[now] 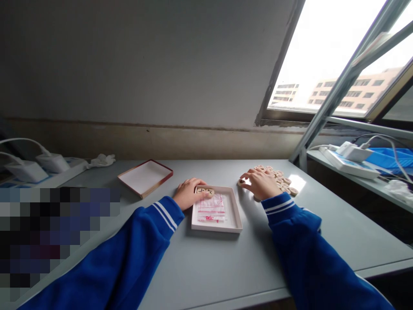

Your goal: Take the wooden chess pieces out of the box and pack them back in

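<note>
My left hand [189, 192] is closed over the far left corner of a shallow white box [217, 230], its thumb reaching inside. Under that thumb lie round wooden Chinese chess pieces [205, 192] with dark characters. A clear plastic bag [211, 209] with red print rests on the box floor. To the right of the box, my right hand [263, 183] pinches one Chinese chess piece [241, 183] between thumb and fingers, low over the table. Several more pieces [284, 184] lie in a pile beside and behind the right hand, which partly hides them.
A box lid [146, 177] with red-brown sides lies inside up at the left on the grey table [222, 267]. Power strips with white chargers stand at the far left [53, 163] and on the right ledge [350, 159]. A metal post [335, 90] rises at the back right.
</note>
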A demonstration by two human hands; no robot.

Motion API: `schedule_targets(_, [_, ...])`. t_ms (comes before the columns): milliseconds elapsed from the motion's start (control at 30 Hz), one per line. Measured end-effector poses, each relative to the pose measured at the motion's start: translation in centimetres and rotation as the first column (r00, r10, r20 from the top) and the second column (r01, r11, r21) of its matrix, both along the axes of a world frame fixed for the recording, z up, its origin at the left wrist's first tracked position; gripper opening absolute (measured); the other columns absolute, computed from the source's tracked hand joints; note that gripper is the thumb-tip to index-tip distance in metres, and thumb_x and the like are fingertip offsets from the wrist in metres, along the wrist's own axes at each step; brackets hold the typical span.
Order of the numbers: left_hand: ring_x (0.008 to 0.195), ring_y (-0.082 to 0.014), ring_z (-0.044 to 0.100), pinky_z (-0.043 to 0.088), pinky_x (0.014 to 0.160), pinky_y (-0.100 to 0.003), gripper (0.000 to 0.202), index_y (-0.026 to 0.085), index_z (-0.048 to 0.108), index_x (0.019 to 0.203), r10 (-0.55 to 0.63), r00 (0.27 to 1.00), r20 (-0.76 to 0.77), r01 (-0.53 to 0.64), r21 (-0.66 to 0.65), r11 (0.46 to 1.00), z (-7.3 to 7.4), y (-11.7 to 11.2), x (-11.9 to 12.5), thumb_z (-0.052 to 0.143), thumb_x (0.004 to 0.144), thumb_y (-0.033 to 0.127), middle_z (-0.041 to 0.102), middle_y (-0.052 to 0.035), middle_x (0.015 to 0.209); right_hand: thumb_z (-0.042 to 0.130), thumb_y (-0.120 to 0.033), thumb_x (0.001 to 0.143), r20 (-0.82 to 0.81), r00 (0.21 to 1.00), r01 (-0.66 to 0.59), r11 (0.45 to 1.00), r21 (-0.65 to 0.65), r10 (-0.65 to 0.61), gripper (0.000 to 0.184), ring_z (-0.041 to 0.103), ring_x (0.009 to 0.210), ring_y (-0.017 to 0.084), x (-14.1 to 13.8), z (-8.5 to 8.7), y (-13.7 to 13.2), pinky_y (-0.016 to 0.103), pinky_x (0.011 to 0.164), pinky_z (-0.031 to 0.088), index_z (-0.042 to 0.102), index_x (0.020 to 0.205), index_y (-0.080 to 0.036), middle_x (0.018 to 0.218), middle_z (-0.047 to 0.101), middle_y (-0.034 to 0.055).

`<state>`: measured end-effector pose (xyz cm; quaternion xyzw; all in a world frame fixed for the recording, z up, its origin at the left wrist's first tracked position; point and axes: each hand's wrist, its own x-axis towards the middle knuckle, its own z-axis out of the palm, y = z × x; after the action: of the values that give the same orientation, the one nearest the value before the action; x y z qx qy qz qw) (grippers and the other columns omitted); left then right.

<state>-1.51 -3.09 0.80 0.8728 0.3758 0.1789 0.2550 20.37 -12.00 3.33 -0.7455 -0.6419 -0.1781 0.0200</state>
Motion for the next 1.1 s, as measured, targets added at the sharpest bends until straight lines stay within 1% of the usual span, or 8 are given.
schedule_targets(100, [0.093, -0.0214, 0.052, 0.038, 0.084, -0.033, 0.032, 0.022, 0.058, 0.091, 0.000, 1.000, 0.002, 0.000, 0.004, 1.000, -0.1, 0.1, 0.0, 0.051, 0.068, 0.044, 0.059, -0.0024, 0.096, 0.053, -0.036, 0.076, -0.090, 0.995, -0.037, 0.999, 0.008, 0.038, 0.018, 0.052, 0.081, 0.022, -0.3, 0.5, 0.0, 0.036, 0.075, 0.031, 0.065, 0.081, -0.024, 0.083, 0.063, 0.0042])
schedule_targets(167, [0.093, -0.0214, 0.052, 0.038, 0.084, -0.033, 0.032, 0.022, 0.059, 0.091, -0.001, 1.000, 0.002, 0.001, 0.002, 1.000, -0.2, 0.1, 0.0, 0.051, 0.069, 0.043, 0.059, -0.0025, 0.097, 0.053, -0.037, 0.076, -0.199, 0.969, -0.139, 0.989, 0.050, 0.146, 0.018, 0.053, 0.080, 0.019, -0.8, 0.9, 0.0, 0.033, 0.075, 0.033, 0.064, 0.085, -0.025, 0.084, 0.062, 0.0030])
schedule_targets(267, [0.093, -0.0214, 0.052, 0.038, 0.084, -0.032, 0.031, 0.022, 0.059, 0.090, 0.001, 1.000, 0.003, -0.001, 0.002, 1.000, -0.2, 0.1, 0.0, 0.052, 0.069, 0.043, 0.059, -0.0021, 0.097, 0.053, -0.037, 0.076, -0.370, 0.854, -0.377, 0.925, 0.044, 0.366, 0.022, 0.052, 0.079, 0.015, -1.6, 1.3, 0.1, 0.027, 0.071, 0.036, 0.061, 0.093, -0.024, 0.086, 0.059, 0.0024])
schedule_targets(367, [0.094, -0.0212, 0.052, 0.038, 0.084, -0.032, 0.032, 0.023, 0.059, 0.090, 0.010, 1.000, 0.010, -0.010, -0.001, 1.000, -0.1, 0.0, 0.0, 0.054, 0.067, 0.044, 0.060, -0.0017, 0.097, 0.055, -0.036, 0.075, -0.415, 0.797, -0.490, 0.872, -0.019, 0.439, 0.023, 0.052, 0.079, 0.015, -2.4, 1.0, 0.2, 0.028, 0.070, 0.035, 0.060, 0.094, -0.024, 0.083, 0.059, 0.0021])
schedule_targets(733, [0.098, -0.0208, 0.049, 0.035, 0.089, -0.034, 0.024, 0.023, 0.058, 0.092, 0.004, 1.000, -0.010, -0.004, -0.003, 1.000, 0.3, -0.4, 0.0, 0.047, 0.072, 0.033, 0.058, -0.0011, 0.101, 0.056, -0.030, 0.075, -0.276, 0.864, -0.431, 0.902, 0.022, 0.420, 0.015, 0.052, 0.075, 0.014, -4.5, 0.3, 0.2, 0.029, 0.070, 0.025, 0.059, 0.088, -0.024, 0.076, 0.062, -0.0005])
schedule_targets(900, [0.096, -0.0197, 0.048, 0.037, 0.087, -0.032, 0.027, 0.020, 0.057, 0.093, 0.040, 0.996, 0.075, -0.041, 0.020, 0.999, -0.3, 0.1, -0.1, 0.045, 0.073, 0.034, 0.054, -0.0040, 0.098, 0.058, -0.028, 0.074, -0.255, 0.871, -0.433, 0.902, 0.005, 0.419, 0.008, 0.053, 0.072, 0.013, -5.0, 0.2, 0.4, 0.028, 0.072, 0.025, 0.059, 0.073, -0.020, 0.072, 0.063, -0.0009])
schedule_targets(1000, [0.093, -0.0201, 0.048, 0.038, 0.083, -0.031, 0.025, 0.020, 0.058, 0.088, 0.128, 0.984, 0.125, -0.142, 0.107, 0.984, -0.2, 0.6, -0.4, 0.045, 0.073, 0.036, 0.053, -0.0047, 0.092, 0.056, -0.028, 0.076, -0.275, 0.854, -0.456, 0.890, 0.017, 0.442, 0.010, 0.054, 0.073, 0.012, -4.2, 0.9, 0.3, 0.029, 0.073, 0.026, 0.061, 0.071, -0.022, 0.073, 0.064, -0.0027])
schedule_targets(1100, [0.078, -0.0183, 0.051, 0.039, 0.073, -0.030, 0.024, 0.020, 0.059, 0.079, 0.123, 0.989, 0.079, -0.132, 0.120, 0.984, 0.2, 1.1, -0.8, 0.046, 0.072, 0.038, 0.053, -0.0023, 0.076, 0.056, -0.031, 0.075, -0.300, 0.886, -0.350, 0.934, 0.068, 0.354, 0.010, 0.054, 0.070, 0.012, -2.0, 2.5, -0.6, 0.029, 0.072, 0.030, 0.062, 0.073, -0.024, 0.074, 0.063, -0.0022])
